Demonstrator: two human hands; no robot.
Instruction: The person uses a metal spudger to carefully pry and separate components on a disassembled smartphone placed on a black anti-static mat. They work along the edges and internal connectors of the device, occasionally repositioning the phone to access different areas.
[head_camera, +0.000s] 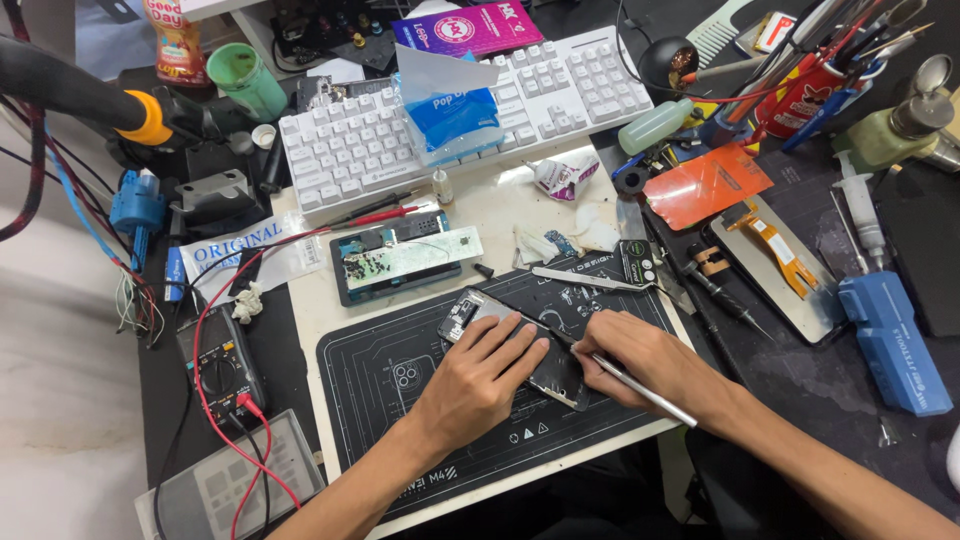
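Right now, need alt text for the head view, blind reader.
A person's left hand presses flat on an opened phone lying on a dark repair mat, while the right hand holds a thin metal tool at the phone's edge. A white keyboard, multimeter and loose tools crowd the bench around them.

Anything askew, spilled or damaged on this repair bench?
Nothing spilled. The opened phone lies at an angle on the black work mat, pressed down by the left hand while the right hand works a metal tool on it. Crumpled tissues and a detached screen panel lie loose beside the mat.
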